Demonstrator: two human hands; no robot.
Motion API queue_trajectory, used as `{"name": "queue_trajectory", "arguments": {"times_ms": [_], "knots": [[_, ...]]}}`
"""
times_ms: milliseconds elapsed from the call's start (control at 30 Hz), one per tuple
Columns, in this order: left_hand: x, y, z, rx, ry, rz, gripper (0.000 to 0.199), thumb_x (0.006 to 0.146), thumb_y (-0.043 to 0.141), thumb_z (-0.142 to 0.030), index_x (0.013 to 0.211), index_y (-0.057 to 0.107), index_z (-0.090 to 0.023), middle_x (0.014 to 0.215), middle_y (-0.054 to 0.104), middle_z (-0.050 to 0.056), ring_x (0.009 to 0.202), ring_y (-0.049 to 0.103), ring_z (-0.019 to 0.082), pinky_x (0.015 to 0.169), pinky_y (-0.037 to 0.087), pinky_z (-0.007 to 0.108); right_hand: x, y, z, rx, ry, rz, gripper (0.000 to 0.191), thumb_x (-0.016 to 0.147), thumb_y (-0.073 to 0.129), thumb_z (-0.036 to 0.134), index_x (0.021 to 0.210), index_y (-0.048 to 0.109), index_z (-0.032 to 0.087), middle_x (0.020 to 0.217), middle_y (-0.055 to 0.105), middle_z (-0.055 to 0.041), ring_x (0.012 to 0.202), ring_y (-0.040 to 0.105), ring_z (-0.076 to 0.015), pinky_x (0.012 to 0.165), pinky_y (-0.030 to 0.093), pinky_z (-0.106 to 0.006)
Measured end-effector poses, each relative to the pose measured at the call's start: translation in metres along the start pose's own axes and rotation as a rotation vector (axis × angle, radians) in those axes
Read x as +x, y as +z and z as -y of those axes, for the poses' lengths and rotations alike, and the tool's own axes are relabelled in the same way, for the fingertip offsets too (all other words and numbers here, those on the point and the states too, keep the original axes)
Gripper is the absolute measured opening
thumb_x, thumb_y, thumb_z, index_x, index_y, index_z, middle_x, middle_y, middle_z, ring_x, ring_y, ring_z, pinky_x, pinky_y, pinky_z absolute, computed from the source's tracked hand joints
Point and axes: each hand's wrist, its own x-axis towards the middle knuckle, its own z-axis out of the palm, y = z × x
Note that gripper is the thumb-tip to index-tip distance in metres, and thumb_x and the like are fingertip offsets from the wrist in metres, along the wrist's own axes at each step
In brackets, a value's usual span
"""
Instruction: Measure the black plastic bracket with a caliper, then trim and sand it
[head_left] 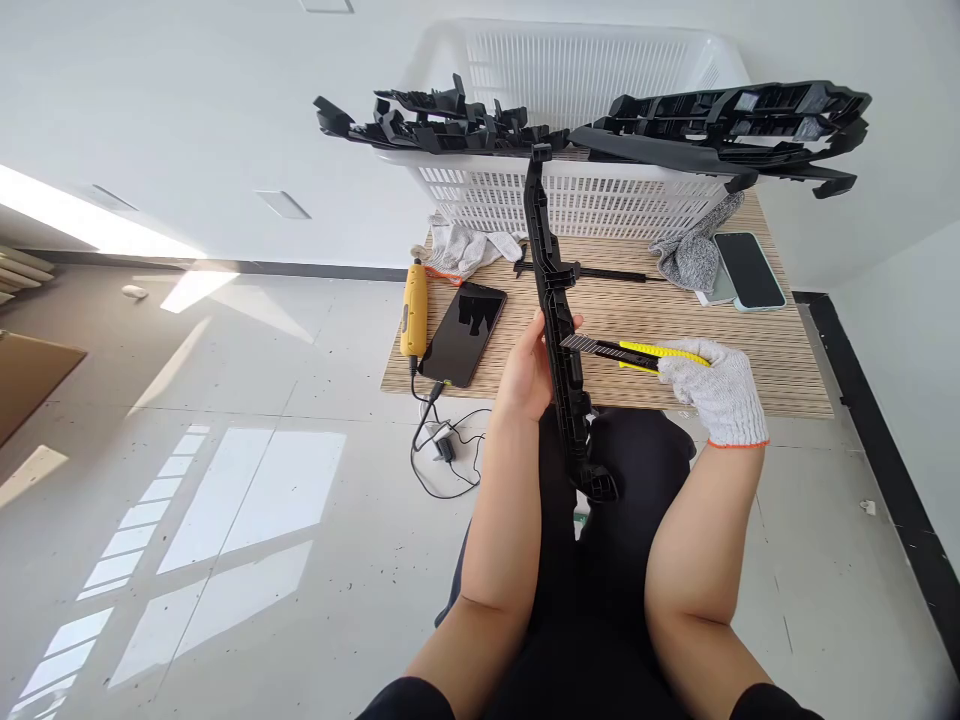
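Note:
My bare left hand (pixel 527 372) is closed around a long black molded plastic part (pixel 556 300), which stands almost upright in view, from the basket's front rim down to my lap. In a white knit glove with an orange cuff, my right hand (pixel 716 390) grips a yellow and black utility knife (pixel 637 355). The knife's segmented blade is extended leftward, its tip at the right edge of the plastic part, near my left fingers. Whether the blade touches the plastic, I cannot tell.
A white basket (pixel 480 185) on the wooden table (pixel 780 385) bears several black plastic parts (pixel 720 130) overhanging both sides. Left on the table are a yellow rotary tool (pixel 414 310), a tablet (pixel 463 335) with cables and a white glove (pixel 469 248); right, a phone (pixel 750 270) and grey cloth (pixel 694 255).

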Motion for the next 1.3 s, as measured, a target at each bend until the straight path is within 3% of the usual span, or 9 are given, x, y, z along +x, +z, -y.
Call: {"name": "queue_trajectory", "arguments": {"times_ms": [167, 333, 467, 800, 1067, 1300], "knots": [[0.000, 0.000, 0.000, -0.010, -0.011, 0.044, 0.021, 0.097, 0.057, -0.037, 0.095, 0.069, -0.020, 0.093, 0.075, 0.003, 0.066, 0.067, 0.012, 0.056, 0.054, 0.022, 0.012, -0.005, 0.002, 0.027, -0.019, 0.038, 0.023, 0.063, 0.082, 0.029, 0.083, 0.074, 0.020, 0.058, 0.060, -0.0016, 0.045, 0.045, -0.0095, 0.039, 0.028, -0.023], [0.000, 0.000, 0.000, -0.009, -0.012, 0.086, 0.020, 0.098, 0.056, -0.037, 0.099, 0.069, -0.021, 0.095, 0.075, 0.003, 0.071, 0.069, 0.013, 0.067, 0.059, 0.024, 0.019, -0.006, 0.004, 0.015, -0.033, 0.052, 0.020, 0.062, 0.080, 0.028, 0.079, 0.074, 0.020, 0.057, 0.061, -0.0025, 0.047, 0.049, -0.0112, 0.039, 0.028, -0.023], [-0.001, 0.001, 0.000, -0.026, -0.020, 0.055, 0.019, 0.096, 0.060, -0.038, 0.103, 0.068, -0.022, 0.098, 0.075, 0.003, 0.076, 0.071, 0.014, 0.074, 0.061, 0.026, 0.018, -0.005, 0.006, -0.003, -0.027, 0.049, 0.021, 0.063, 0.078, 0.027, 0.081, 0.074, 0.017, 0.057, 0.062, -0.0027, 0.046, 0.048, -0.0100, 0.039, 0.027, -0.022], [0.000, 0.000, 0.000, -0.024, -0.037, 0.026, 0.021, 0.094, 0.062, -0.042, 0.102, 0.067, -0.023, 0.093, 0.074, 0.002, 0.063, 0.067, 0.013, 0.060, 0.057, 0.025, 0.011, -0.004, 0.011, 0.003, -0.057, 0.037, 0.023, 0.067, 0.076, 0.025, 0.087, 0.073, 0.013, 0.058, 0.063, -0.0036, 0.043, 0.040, -0.0065, 0.040, 0.028, -0.024], [-0.002, 0.002, -0.001, -0.004, -0.030, 0.043, 0.022, 0.096, 0.059, -0.041, 0.105, 0.068, -0.024, 0.099, 0.075, 0.003, 0.072, 0.070, 0.014, 0.070, 0.059, 0.027, 0.013, -0.006, 0.007, 0.037, -0.085, 0.049, 0.024, 0.066, 0.077, 0.024, 0.086, 0.073, 0.012, 0.058, 0.062, -0.0039, 0.049, 0.049, -0.0106, 0.041, 0.029, -0.024], [-0.001, 0.002, 0.000, -0.014, -0.002, 0.047, 0.020, 0.097, 0.058, -0.039, 0.100, 0.069, -0.022, 0.096, 0.075, 0.003, 0.074, 0.069, 0.014, 0.072, 0.058, 0.026, 0.012, -0.004, 0.009, 0.017, -0.061, 0.037, 0.027, 0.065, 0.078, 0.024, 0.088, 0.074, 0.011, 0.058, 0.062, -0.0041, 0.048, 0.046, -0.0091, 0.041, 0.029, -0.024]]}}
